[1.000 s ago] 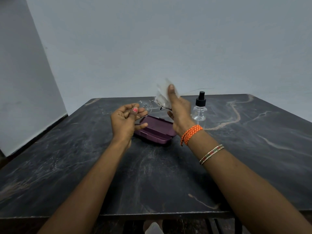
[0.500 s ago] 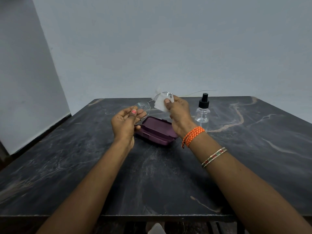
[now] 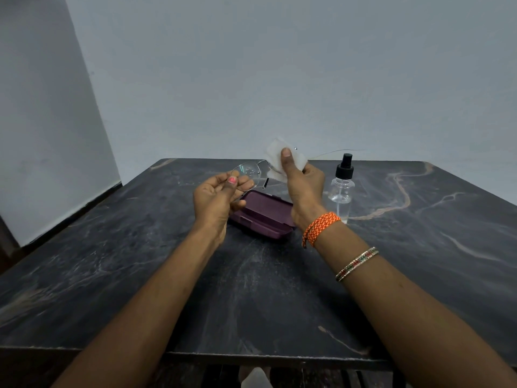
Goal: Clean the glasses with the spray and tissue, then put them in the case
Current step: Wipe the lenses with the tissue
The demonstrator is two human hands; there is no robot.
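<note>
Thin-framed glasses are held up above the table between both hands. My left hand pinches the left lens at its rim. My right hand presses a white tissue around the right lens, thumb on top, so that lens is hidden. One temple arm sticks out to the right past the tissue. Below the hands an open dark purple case lies on the table. A clear spray bottle with a black nozzle stands upright just right of my right hand.
The dark marble table reaches to a pale wall at the back and a wall panel at the left. Its front edge runs below my forearms. Bangles and an orange thread band circle my right wrist.
My right thumb and the tissue have slid up over the right lens. The glasses have tilted slightly. The left hand has kept its pinch.
</note>
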